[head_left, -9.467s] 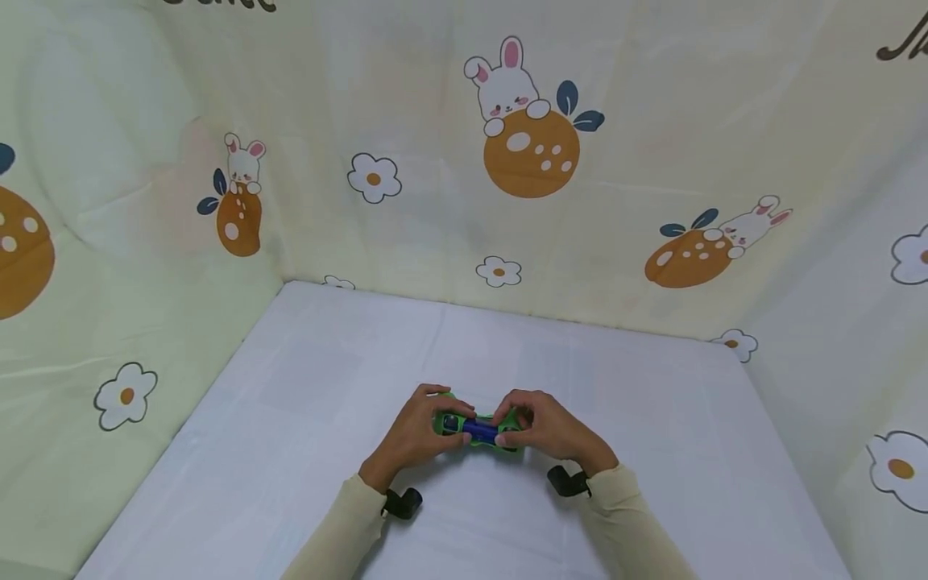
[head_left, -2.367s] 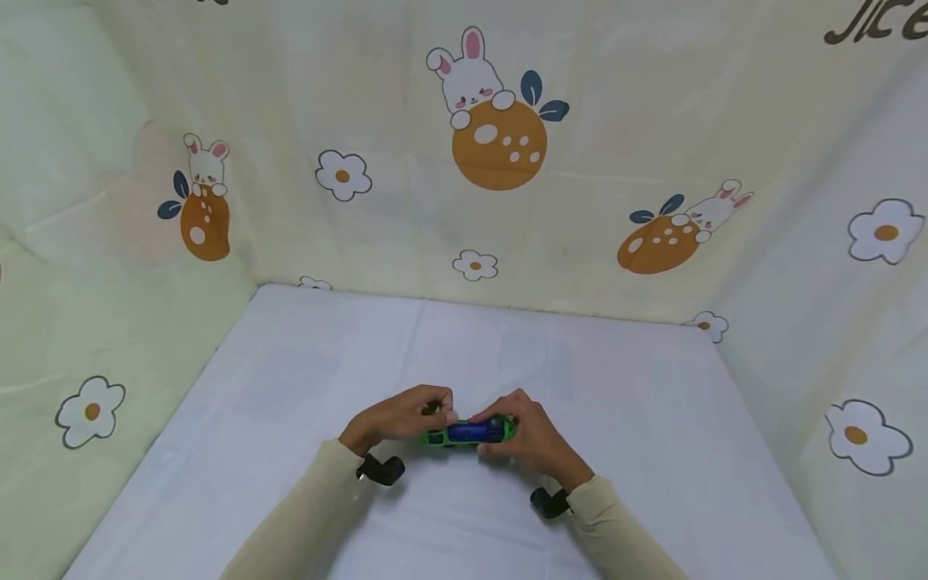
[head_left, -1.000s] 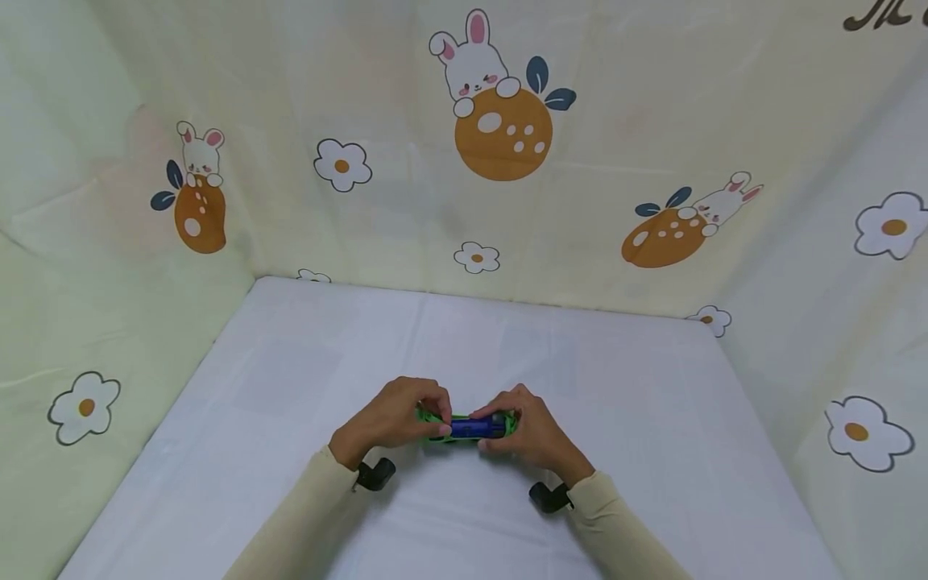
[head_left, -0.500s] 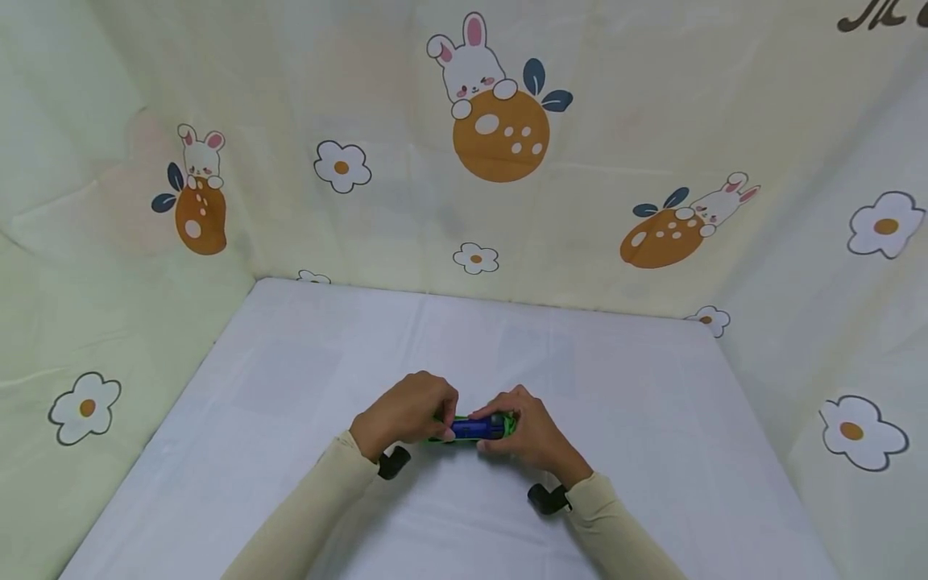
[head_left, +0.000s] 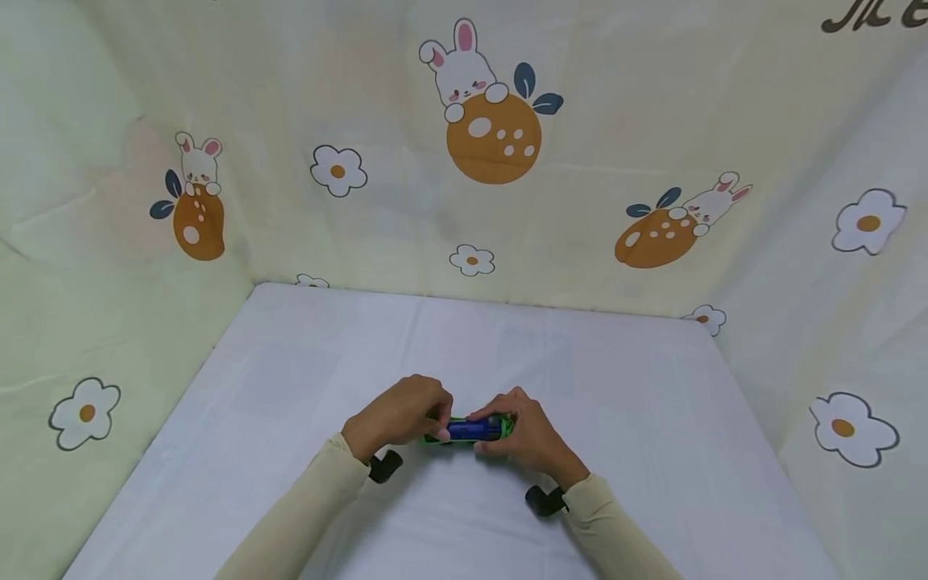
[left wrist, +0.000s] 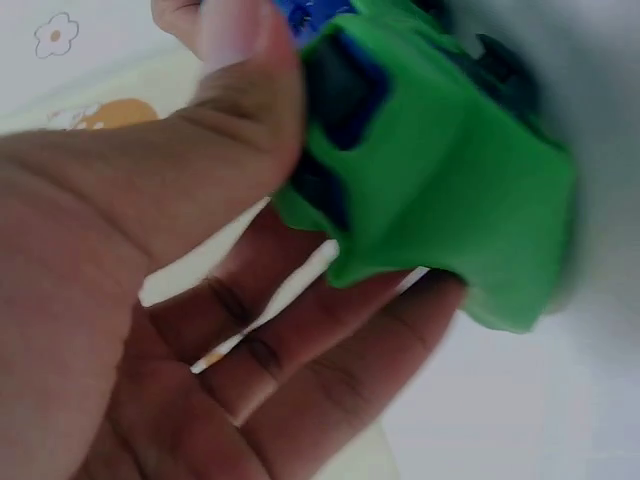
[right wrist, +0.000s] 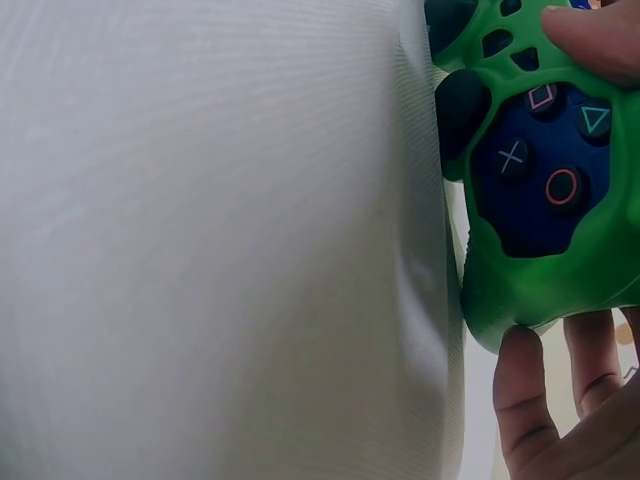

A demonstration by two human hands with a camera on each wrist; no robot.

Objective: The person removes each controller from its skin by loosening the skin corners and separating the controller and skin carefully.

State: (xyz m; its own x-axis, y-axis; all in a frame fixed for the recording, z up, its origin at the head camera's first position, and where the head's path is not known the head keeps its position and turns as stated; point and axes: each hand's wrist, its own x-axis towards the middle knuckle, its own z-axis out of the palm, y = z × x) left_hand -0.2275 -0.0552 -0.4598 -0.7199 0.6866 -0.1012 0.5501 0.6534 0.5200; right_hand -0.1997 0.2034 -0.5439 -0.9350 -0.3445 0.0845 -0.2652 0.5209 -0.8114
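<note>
A blue game controller (head_left: 467,429) in a green silicone cover (left wrist: 440,190) lies face down, low over the white table. Seen from the right wrist, its symbol buttons (right wrist: 540,155) show through the cover's opening. My left hand (head_left: 402,411) pinches the cover at the controller's left end; in the left wrist view the thumb lies along the shoulder-button openings and the fingers reach behind the grip. There the green rubber looks loose and creased. My right hand (head_left: 529,435) holds the other end between thumb and fingers. The left fingertips are hidden in the head view.
White cloth covers the table (head_left: 616,387). A cream curtain (head_left: 391,80) printed with rabbits and flowers closes off the back and both sides. Each wrist wears a small black camera (head_left: 544,501).
Earlier the left fingers spread over the controller's left end; they then moved to its edge and now curl there, knuckles raised. The right hand stays at the right end, nearly still lately.
</note>
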